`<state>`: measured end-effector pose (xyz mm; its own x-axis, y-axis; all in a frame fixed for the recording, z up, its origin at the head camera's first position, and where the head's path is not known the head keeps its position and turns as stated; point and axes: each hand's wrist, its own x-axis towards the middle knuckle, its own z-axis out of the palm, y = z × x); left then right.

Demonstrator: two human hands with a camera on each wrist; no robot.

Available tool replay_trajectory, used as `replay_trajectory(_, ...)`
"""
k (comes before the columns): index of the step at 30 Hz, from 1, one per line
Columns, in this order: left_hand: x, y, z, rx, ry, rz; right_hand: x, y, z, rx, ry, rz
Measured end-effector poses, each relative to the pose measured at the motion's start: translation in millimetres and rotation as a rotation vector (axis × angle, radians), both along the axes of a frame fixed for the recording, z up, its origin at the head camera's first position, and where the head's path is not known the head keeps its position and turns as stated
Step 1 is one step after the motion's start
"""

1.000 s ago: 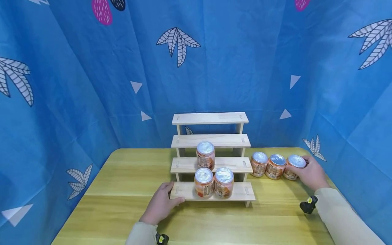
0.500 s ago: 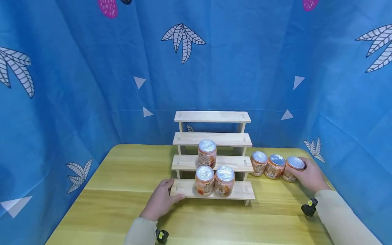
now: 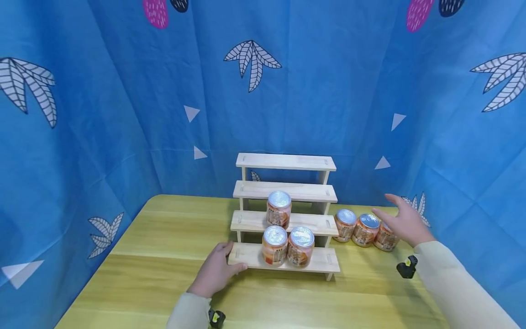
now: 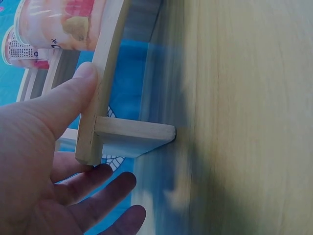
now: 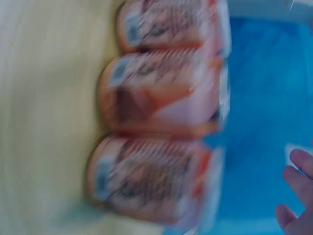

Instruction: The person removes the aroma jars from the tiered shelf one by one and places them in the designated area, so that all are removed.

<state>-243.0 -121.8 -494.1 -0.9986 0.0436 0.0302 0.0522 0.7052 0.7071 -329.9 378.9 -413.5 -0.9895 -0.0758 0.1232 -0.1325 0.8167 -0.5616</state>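
Observation:
A stepped wooden rack [image 3: 250, 257] stands mid-table. My left hand [image 3: 213, 273] holds the left end of its lowest board, thumb [image 4: 80, 85] on the front edge and index finger around the end. Two foil-lidded jars [image 3: 274, 251] with orange labels stand side by side on that lowest step. Another jar [image 3: 278, 215] sits on the step above. Right of the rack, three similar jars [image 3: 363, 234] stand in a row on the table. Over the rightmost jar [image 3: 385, 239], partly hiding it, my right hand [image 3: 406, 224] is raised with thumb and fingers spread, holding nothing.
The wooden-topped table [image 3: 164, 283] meets a blue patterned curtain [image 3: 320, 100] at the back and both sides. The rack's top step [image 3: 286, 161] rises close to the curtain behind. Jars in the right wrist view are blurred.
My right hand has let go of the rightmost jar and lifted up off it. That jar now stands closer to its neighbour. The left hand stays on the rack, and the head view shifts slightly.

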Motion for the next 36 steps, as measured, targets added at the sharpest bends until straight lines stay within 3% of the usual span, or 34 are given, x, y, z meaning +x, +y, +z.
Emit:
replay_trajectory(6, -0.5, -0.9, 1.4, 0.009, 0.001, -0.002, -3.8, -39.8, 23.0, 0.008, 0.041, 0.07)
replay_trajectory(10, 1.8, -0.6, -2.1, -0.001, 0.006, -0.006, -5.3, -67.6, 29.9, 0.007, 0.061, 0.134)
replay_trajectory(32, 2.4, -1.2, -3.7, -0.025, 0.033, -0.011, -8.4, -165.3, 44.8, -0.028, 0.142, 0.415)
replay_trajectory(36, 3.6, -1.1, -3.0, -0.018, 0.03, -0.009, -9.7, -182.3, 48.3, -0.045, 0.119, 0.454)
